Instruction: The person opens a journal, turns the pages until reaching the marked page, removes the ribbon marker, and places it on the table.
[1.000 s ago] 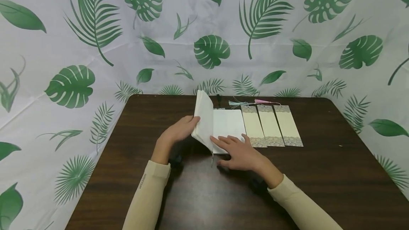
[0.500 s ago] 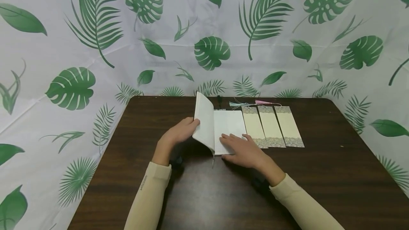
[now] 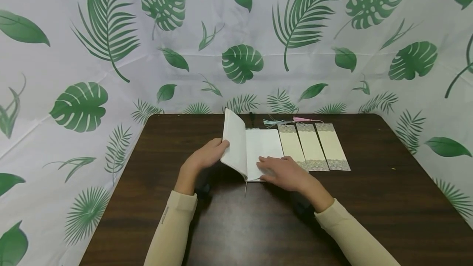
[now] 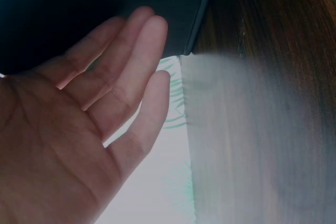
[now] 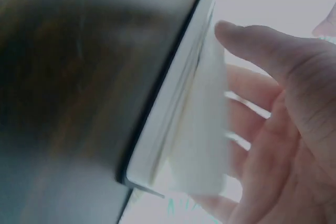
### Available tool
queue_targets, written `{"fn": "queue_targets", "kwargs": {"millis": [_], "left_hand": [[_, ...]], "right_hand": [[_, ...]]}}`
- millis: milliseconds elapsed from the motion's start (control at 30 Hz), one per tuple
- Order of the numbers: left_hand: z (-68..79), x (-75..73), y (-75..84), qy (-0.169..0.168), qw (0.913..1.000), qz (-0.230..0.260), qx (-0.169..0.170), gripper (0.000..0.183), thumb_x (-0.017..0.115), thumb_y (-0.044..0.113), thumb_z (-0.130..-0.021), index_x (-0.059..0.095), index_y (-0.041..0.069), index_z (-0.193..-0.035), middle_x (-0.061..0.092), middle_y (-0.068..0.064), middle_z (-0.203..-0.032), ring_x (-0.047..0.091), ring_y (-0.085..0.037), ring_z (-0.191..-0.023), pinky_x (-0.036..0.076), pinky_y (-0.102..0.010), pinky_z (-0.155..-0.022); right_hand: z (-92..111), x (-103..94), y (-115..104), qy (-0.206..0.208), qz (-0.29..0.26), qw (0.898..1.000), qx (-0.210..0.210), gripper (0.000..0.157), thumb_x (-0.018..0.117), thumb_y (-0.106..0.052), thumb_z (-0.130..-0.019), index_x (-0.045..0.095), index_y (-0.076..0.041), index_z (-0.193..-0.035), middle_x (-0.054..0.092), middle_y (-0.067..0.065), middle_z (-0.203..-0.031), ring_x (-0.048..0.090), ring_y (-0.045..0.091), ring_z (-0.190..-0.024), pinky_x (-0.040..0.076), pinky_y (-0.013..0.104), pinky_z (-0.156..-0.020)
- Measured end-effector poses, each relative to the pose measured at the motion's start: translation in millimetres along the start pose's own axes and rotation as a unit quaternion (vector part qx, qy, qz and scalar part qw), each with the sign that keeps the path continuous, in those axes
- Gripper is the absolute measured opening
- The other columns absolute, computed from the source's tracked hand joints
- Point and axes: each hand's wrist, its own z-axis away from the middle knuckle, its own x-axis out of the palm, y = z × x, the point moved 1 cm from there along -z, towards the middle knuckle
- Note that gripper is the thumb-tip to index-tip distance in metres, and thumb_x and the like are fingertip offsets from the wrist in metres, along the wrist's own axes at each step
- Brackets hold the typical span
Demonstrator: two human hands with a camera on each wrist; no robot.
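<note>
An open notebook (image 3: 263, 147) with blank white pages and a dark cover lies at the table's middle. Its left part stands raised, and my left hand (image 3: 207, 154) holds it at the outer edge, thumb on the page side. Long straight fingers (image 4: 123, 85) lie along the dark cover (image 4: 163, 3) in the left wrist view. Over the right-hand side, my right hand (image 3: 282, 172) pinches a loose page (image 5: 202, 129). That page is lifted between thumb and fingers, hiding the fingertips in the right wrist view. A thin ribbon (image 3: 246, 189) hangs from the spine's lower end.
Three cream bookmarks (image 3: 332, 147) with patterned ends lie right of the notebook, the nearest close to my right hand. Pale blue (image 3: 272, 122) and pink tassels (image 3: 302, 119) lie behind them. A dark tassel (image 3: 252, 117) and a patterned strip (image 3: 253, 128) show past the notebook's top edge.
My right hand has moved right from the notebook's gutter across the page, and a page now lifts under it. The left hand keeps holding the raised part nearly still.
</note>
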Motion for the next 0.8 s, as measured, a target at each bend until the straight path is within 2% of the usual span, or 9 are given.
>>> {"fn": "queue_targets", "kwargs": {"millis": [67,167,300,367,500,567,633,733,800], "left_hand": [[-0.1,-0.1,-0.9,0.0,1.0,0.001,0.001,0.052,0.026,0.041,-0.11,0.064,0.005,-0.114,0.064,-0.011,-0.106,0.059,-0.023,-0.098,0.046,-0.042,-0.096],[0.6,-0.3,-1.3,0.003,1.0,0.003,0.0,0.052,0.027,0.041,-0.11,0.063,0.005,-0.114,0.064,-0.011,-0.107,0.059,-0.023,-0.099,0.046,-0.042,-0.096],[0.6,0.0,-1.1,0.006,1.0,0.002,-0.001,0.051,0.027,0.042,-0.11,0.063,0.005,-0.114,0.063,-0.011,-0.107,0.059,-0.024,-0.1,0.046,-0.043,-0.096],[0.5,0.1,-0.4,0.008,1.0,-0.001,-0.001,0.051,0.027,0.042,-0.11,0.062,0.005,-0.112,0.062,-0.01,-0.106,0.059,-0.024,-0.1,0.046,-0.043,-0.096],[-0.4,0.2,0.1,0.012,0.9999,-0.008,-0.002,0.049,0.027,0.042,-0.11,0.061,0.007,-0.107,0.059,-0.009,-0.102,0.057,-0.024,-0.097,0.044,-0.043,-0.094],[-0.3,0.3,0.4,0.012,0.9999,-0.012,-0.002,0.048,0.027,0.042,-0.11,0.061,0.007,-0.105,0.058,-0.009,-0.1,0.056,-0.024,-0.095,0.044,-0.042,-0.092],[0.2,0.4,0.6,0.012,0.9999,-0.011,-0.004,0.048,0.028,0.042,-0.11,0.06,0.007,-0.105,0.058,-0.009,-0.099,0.056,-0.024,-0.093,0.044,-0.042,-0.091],[1.2,0.8,0.8,0.012,0.9998,-0.014,-0.008,0.048,0.028,0.042,-0.11,0.061,0.007,-0.105,0.058,-0.009,-0.099,0.056,-0.024,-0.094,0.044,-0.042,-0.091],[1.5,0.7,0.7,0.012,0.9998,-0.016,-0.01,0.049,0.028,0.043,-0.109,0.061,0.007,-0.107,0.059,-0.009,-0.101,0.056,-0.024,-0.095,0.044,-0.043,-0.092]], "right_hand": [[0.7,-2.6,-0.4,0.012,-0.007,1.0,-0.021,0.044,0.069,-0.032,-0.106,0.068,-0.011,-0.145,0.067,0.005,-0.15,0.066,0.027,-0.136,0.051,0.056,-0.112],[0.2,-4.8,-1.8,0.036,0.009,0.998,-0.053,0.026,0.074,-0.022,-0.104,0.076,-0.009,-0.126,0.08,0.003,-0.123,0.077,0.022,-0.109,0.061,0.046,-0.094],[-0.7,-4.9,-2.8,0.057,0.041,0.995,-0.073,0.008,0.08,-0.016,-0.099,0.074,-0.016,-0.105,0.08,-0.002,-0.103,0.075,0.015,-0.087,0.06,0.037,-0.078],[-1.2,-4.6,-2.8,0.066,0.056,0.993,-0.075,0.008,0.081,-0.015,-0.097,0.074,-0.018,-0.1,0.08,-0.004,-0.103,0.074,0.013,-0.085,0.06,0.037,-0.078],[-0.4,-6.2,-1.2,0.077,0.077,0.993,-0.048,0.012,0.084,-0.019,-0.095,0.075,-0.021,-0.102,0.079,-0.004,-0.108,0.074,0.016,-0.094,0.057,0.052,-0.095],[-0.3,-7.7,0.8,0.082,0.082,0.993,-0.021,0.022,0.085,-0.022,-0.094,0.075,-0.02,-0.114,0.077,0.0,-0.123,0.074,0.022,-0.109,0.052,0.06,-0.104],[-0.8,-9.0,3.5,0.089,0.079,0.993,0.008,0.042,0.087,-0.026,-0.092,0.072,-0.018,-0.131,0.069,0.008,-0.144,0.069,0.03,-0.127,0.047,0.064,-0.109],[-2.6,-10.7,7.3,0.112,0.064,0.991,0.045,0.075,0.09,-0.028,-0.089,0.056,-0.016,-0.154,0.044,0.017,-0.168,0.054,0.042,-0.145,0.044,0.068,-0.112],[-3.6,-12.1,8.9,0.135,0.049,0.987,0.065,0.093,0.093,-0.03,-0.085,0.045,-0.017,-0.163,0.032,0.019,-0.175,0.049,0.048,-0.148,0.042,0.071,-0.111]]}}
